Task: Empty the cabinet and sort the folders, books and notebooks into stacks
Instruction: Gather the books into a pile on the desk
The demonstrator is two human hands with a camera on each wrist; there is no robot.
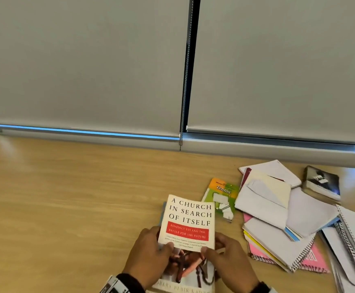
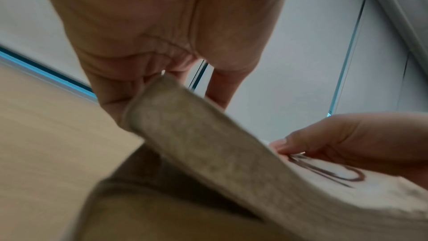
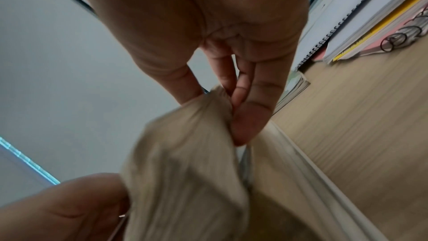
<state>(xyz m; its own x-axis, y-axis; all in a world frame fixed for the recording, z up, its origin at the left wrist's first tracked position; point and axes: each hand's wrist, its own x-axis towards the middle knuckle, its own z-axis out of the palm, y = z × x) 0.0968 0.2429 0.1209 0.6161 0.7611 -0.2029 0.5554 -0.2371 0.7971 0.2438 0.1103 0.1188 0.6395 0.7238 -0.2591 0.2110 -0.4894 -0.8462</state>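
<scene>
A cream paperback (image 1: 189, 220) with a red title band, "A Church in Search of Itself", is held just above the wooden desk (image 1: 66, 197). My left hand (image 1: 151, 254) grips its left edge, thumb on the cover. My right hand (image 1: 227, 261) grips its right edge. The left wrist view shows the book's page edge (image 2: 208, 144) with my left hand's fingers (image 2: 111, 98) under it. In the right wrist view the pages (image 3: 185, 153) bend against my right fingers (image 3: 245, 116). Another book's edge (image 1: 163, 208) peeks out beneath the paperback.
A green "Tennis" booklet (image 1: 223, 197) lies right of the paperback. Further right sits a loose heap of spiral notebooks, envelopes and papers (image 1: 282, 220), a pink notebook (image 1: 312, 261) and a dark thick book (image 1: 322, 182). Closed grey blinds (image 1: 87, 60) back the desk.
</scene>
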